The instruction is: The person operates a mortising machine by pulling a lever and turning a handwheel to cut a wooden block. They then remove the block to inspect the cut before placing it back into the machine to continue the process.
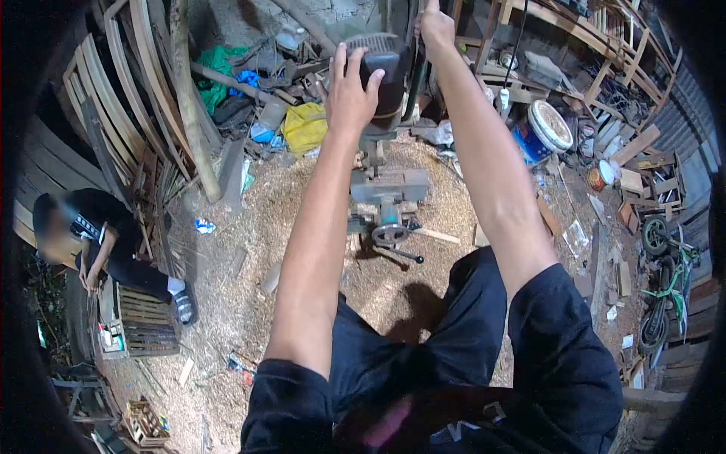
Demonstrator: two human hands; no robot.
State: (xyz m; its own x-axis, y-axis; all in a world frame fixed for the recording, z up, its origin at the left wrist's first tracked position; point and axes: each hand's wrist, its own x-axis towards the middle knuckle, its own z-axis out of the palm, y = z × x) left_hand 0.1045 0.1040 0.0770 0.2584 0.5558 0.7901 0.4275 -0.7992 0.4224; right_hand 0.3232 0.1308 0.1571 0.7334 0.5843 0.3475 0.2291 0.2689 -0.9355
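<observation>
A tall machine with a dark motor housing (pixel 387 72) stands at the top centre. My left hand (pixel 352 91) lies against the left side of the housing near its vented top, fingers spread. Raised to the right of the housing, my right hand (pixel 436 32) has its fingers wrapped round something at the top edge; what it holds is too small to name. Below the housing are a metal vise (pixel 389 185) and a green handwheel (pixel 390 227), with a black-knobbed lever (pixel 397 259) under them. Neither hand touches these lower parts.
A seated person (pixel 98 242) is at the left beside a slatted crate (pixel 150 318). Curved wood pieces (pixel 113 98) lean behind. A paint bucket (pixel 546 129), a yellow sack (pixel 305 129), a small green bike (pixel 665 291) and scraps surround the shavings-covered floor (pixel 227 303).
</observation>
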